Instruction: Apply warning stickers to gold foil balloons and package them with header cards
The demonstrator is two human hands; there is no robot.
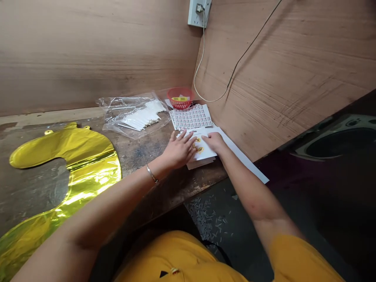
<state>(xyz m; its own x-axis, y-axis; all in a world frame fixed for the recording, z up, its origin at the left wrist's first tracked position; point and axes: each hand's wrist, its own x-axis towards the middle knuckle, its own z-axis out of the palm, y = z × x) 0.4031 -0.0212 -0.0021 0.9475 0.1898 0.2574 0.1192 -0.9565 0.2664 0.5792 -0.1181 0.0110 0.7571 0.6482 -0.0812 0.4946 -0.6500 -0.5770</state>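
My left hand [179, 149], with a bracelet on its wrist, has its fingers spread over the left side of a white card [207, 152]. A gold curved picture is printed on the card, partly covered by that hand. My right hand [215, 142] has its fingers closed at the card's right side, the thumb pointing left across it. More sheets lie under the card, their edges showing at the front. To the left lies a flat, shiny gold foil balloon [91, 172] with a curved shape, partly behind my left forearm.
Behind the card lie sticker sheets [192, 116] and a red plastic basket [180, 102] with yellow pieces inside. A clear bag [114, 111] of white sticks [143, 117] lies left of them. A cable [202, 58] hangs from the wall socket [198, 13]. White scraps [208, 219] litter the floor.
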